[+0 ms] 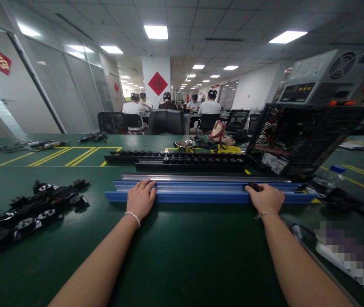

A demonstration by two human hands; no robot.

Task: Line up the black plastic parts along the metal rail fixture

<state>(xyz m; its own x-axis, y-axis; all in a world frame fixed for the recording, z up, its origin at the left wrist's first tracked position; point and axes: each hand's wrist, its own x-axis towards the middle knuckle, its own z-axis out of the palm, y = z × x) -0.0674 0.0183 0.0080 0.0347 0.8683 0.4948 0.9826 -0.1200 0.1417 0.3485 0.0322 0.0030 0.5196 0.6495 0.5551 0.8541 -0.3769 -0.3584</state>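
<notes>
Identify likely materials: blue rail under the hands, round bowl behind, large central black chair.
Blue rail: probably painted or anodised aluminium, given its straight profile and soft sheen; plastic is possible.
Bowl: likely polished stainless steel, from its bright silvery rim.
Chair: black leather or leatherette, by its smooth surface with soft highlights; can't tell which.

Left hand point(141, 198) on blue rail point(201, 197), right hand point(267, 198) holding small black part point(253, 186), green table point(194, 251) beneath
</notes>
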